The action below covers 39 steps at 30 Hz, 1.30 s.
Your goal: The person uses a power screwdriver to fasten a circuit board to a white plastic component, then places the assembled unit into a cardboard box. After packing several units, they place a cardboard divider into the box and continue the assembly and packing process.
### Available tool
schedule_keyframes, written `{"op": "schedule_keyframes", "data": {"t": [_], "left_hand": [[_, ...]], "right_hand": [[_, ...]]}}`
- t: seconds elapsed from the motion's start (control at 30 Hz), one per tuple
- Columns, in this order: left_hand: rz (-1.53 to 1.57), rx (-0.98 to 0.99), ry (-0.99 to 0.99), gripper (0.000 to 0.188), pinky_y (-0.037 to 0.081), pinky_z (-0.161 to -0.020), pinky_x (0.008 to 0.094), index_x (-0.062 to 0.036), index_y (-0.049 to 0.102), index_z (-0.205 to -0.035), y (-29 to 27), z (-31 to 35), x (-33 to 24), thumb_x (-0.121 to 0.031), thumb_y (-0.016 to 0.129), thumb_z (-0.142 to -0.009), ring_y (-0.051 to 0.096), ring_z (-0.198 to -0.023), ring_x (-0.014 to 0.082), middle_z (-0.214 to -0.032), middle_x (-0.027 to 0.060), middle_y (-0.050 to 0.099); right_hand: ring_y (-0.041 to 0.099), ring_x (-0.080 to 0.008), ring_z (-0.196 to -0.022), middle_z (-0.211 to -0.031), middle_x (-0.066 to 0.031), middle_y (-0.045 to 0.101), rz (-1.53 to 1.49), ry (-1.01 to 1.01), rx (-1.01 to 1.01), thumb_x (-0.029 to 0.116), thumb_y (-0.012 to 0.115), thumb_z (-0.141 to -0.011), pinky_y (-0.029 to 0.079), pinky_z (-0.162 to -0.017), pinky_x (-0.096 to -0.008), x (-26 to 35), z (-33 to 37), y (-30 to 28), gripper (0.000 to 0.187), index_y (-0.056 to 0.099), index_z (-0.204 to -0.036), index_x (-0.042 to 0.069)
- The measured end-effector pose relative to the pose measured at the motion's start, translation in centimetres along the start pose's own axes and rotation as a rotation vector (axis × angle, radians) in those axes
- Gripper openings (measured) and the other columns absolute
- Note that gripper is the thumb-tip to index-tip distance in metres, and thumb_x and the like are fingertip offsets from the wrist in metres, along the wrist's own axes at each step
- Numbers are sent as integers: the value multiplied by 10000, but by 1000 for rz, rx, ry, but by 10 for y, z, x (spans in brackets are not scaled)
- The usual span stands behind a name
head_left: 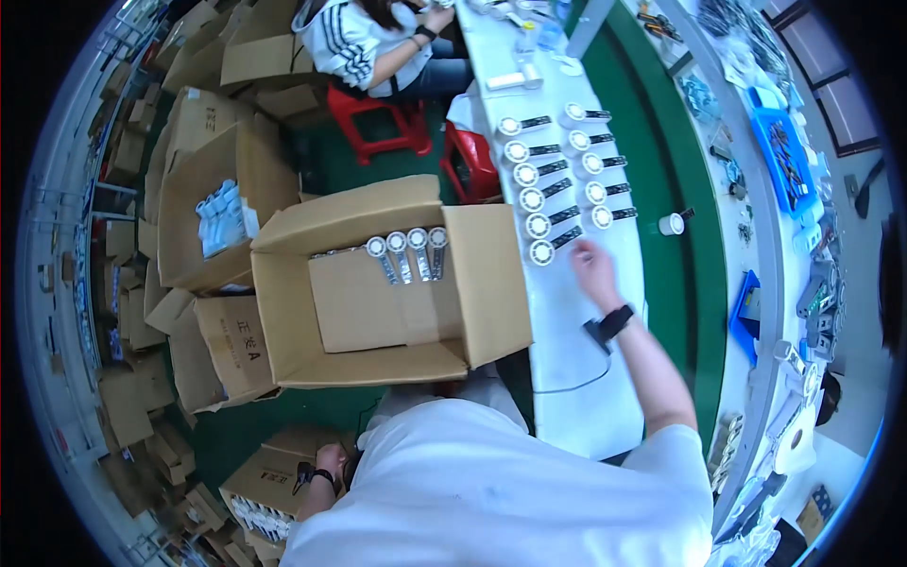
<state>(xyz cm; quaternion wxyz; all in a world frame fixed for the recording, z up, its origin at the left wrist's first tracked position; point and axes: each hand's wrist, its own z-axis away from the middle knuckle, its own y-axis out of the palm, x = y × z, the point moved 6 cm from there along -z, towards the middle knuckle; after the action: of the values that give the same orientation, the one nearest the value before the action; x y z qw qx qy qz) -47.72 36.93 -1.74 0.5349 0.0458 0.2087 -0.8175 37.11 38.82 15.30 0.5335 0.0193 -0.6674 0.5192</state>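
My right hand (595,271) is over the white table (581,378), close to the nearest of several small handheld fans (541,252) with round white heads and dark handles. The hand is blurred, so its grip does not show clearly. The fans lie in two columns, heads to the left. Down at the lower left, my left hand (331,460) is beside a carton (265,477) that has rows of white pieces along its near side; its fingers are partly hidden. In front of me stands a large open cardboard box (359,369), with several fans (408,248) lying side by side inside.
A co-worker (378,47) sits at the table's far end, near red stools (378,128). Another open box (227,161) with white bundles stands to the left. A white cup-like piece (671,224) is right of the table. Shelves with a blue tray (782,161) line the right.
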Motion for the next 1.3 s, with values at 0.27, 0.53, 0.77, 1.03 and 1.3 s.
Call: {"op": "schedule_keyframes", "data": {"t": [0.27, 0.53, 0.77, 1.03, 1.3], "left_hand": [[-654, -156, 146, 267, 444, -555, 370, -20, 639, -746, 52, 68, -28, -198, 477, -861, 592, -637, 232, -705, 108, 627], [-1290, -130, 469, 398, 516, -738, 444, -26, 665, -789, 52, 85, 65, -319, 417, -894, 638, -863, 359, -859, 190, 661], [-1353, -173, 272, 406, 520, -742, 448, -32, 668, -781, 55, 85, 48, -315, 400, -898, 642, -835, 363, -843, 194, 662], [-844, -150, 268, 248, 520, -635, 438, -31, 646, -739, 19, 43, 22, -174, 493, -872, 655, -718, 300, -766, 181, 654], [-1023, 70, 284, 187, 499, -576, 383, -25, 619, -773, -16, -8, 20, -129, 485, -853, 640, -663, 249, -709, 153, 624]], "right_hand": [[332, -357, -1322, -1399, -197, 384, 912, -433, 244, 68, 646, -732, 303, -1083, -438, -84, -111, -77, 300, 622, -1027, 23], [338, -329, -1318, -1391, -169, 396, 924, -646, 426, 103, 663, -715, 294, -1077, -442, -100, -146, -32, 251, 670, -961, 56], [470, -299, -1174, -1249, -133, 510, 885, -538, 373, 135, 690, -708, 376, -991, -442, -112, -126, -38, 199, 698, -891, 59], [570, -304, -1002, -1124, -160, 566, 436, -164, 48, 196, 703, -763, 474, -862, -381, -51, -46, -73, 319, 670, -1030, 25], [600, -128, -666, -803, -40, 632, -292, -38, 473, 151, 726, -785, 489, -585, -273, 186, 65, 113, 226, 674, -963, 21]]}}
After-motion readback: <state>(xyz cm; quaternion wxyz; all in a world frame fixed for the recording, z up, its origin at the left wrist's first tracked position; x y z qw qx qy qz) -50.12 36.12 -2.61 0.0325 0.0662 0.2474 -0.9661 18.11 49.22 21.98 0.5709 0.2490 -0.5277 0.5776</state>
